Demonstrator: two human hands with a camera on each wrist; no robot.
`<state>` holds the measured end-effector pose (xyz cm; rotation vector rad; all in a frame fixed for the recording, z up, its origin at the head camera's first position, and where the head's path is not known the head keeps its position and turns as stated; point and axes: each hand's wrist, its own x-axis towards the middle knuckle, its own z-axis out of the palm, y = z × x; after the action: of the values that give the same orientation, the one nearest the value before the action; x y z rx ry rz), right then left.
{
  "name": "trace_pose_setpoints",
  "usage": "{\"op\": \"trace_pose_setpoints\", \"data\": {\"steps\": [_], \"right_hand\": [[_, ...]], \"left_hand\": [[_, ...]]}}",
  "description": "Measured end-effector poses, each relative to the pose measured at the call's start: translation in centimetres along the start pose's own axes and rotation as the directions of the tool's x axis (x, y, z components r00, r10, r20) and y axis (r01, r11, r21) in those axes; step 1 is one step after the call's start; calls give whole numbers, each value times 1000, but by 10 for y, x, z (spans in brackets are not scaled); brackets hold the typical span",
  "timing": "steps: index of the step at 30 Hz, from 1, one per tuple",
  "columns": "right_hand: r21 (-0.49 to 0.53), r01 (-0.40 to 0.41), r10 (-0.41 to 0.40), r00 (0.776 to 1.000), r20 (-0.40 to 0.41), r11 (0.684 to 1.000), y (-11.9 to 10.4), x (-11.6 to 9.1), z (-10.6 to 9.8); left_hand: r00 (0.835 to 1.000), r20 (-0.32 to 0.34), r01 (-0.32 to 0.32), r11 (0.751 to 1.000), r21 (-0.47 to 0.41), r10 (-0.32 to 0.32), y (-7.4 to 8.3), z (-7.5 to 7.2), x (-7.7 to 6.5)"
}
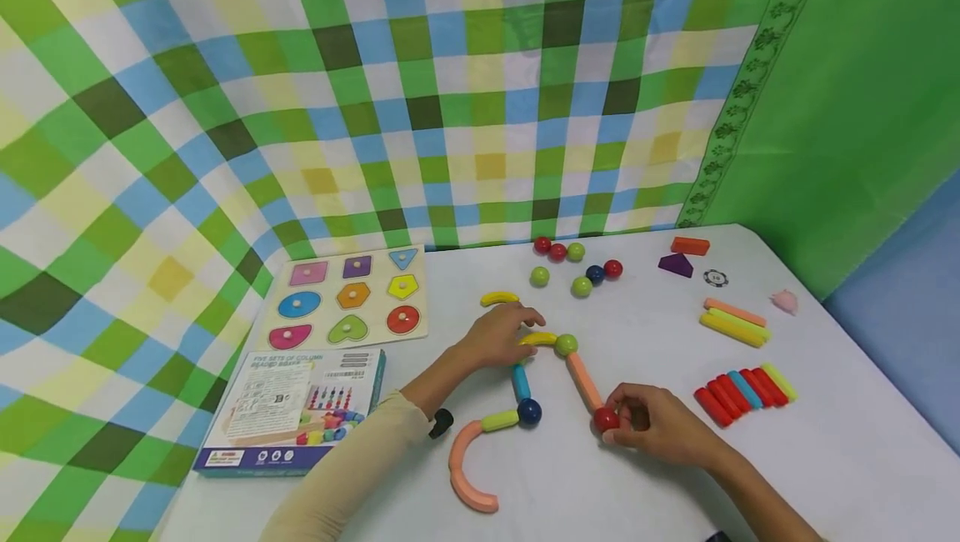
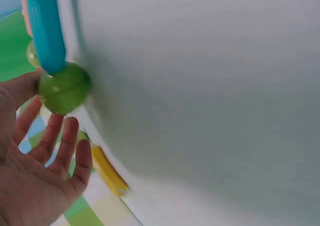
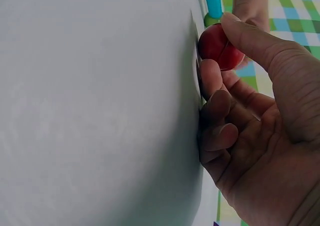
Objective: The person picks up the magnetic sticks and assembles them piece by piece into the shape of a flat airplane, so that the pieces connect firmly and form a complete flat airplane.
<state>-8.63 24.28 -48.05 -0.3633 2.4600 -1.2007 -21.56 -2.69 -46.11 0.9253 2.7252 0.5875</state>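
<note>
On the white table lies a chain of wooden sticks and balls. My left hand (image 1: 498,335) is over its upper left corner, with loosely extended fingers around the near end of a yellow curved stick (image 1: 542,338). In the left wrist view a green ball (image 2: 65,88) on the end of a blue stick (image 2: 46,28) sits beside the thumb; whether they touch is unclear. My right hand (image 1: 660,425) pinches a red ball (image 3: 217,47) between thumb and index finger, at the lower end of a peach stick (image 1: 584,381). Another green ball (image 1: 566,345) joins that stick to the yellow curve.
A dark blue ball (image 1: 529,413), a lime stick (image 1: 499,420) and a peach arc (image 1: 467,469) continue the chain. Loose balls (image 1: 582,286) lie behind; coloured sticks (image 1: 742,396) lie right. A shape puzzle board (image 1: 412,333) and a toy box (image 1: 292,409) are left.
</note>
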Motion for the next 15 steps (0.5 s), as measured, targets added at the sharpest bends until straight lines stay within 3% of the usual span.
{"op": "trace_pose_setpoints", "data": {"steps": [3, 6, 15], "right_hand": [[7, 2, -2, 1000, 7, 1000, -2, -1, 1], [6, 5, -5, 1000, 8, 1000, -4, 0, 3], [-17, 6, -6, 1000, -9, 1000, -11, 6, 13]], "left_hand": [[995, -16, 94, 995, -35, -94, -7, 0, -9], [988, -29, 146, 986, -75, -149, -11, 2, -14], [983, -100, 143, 982, -126, -156, -15, 4, -9]]}}
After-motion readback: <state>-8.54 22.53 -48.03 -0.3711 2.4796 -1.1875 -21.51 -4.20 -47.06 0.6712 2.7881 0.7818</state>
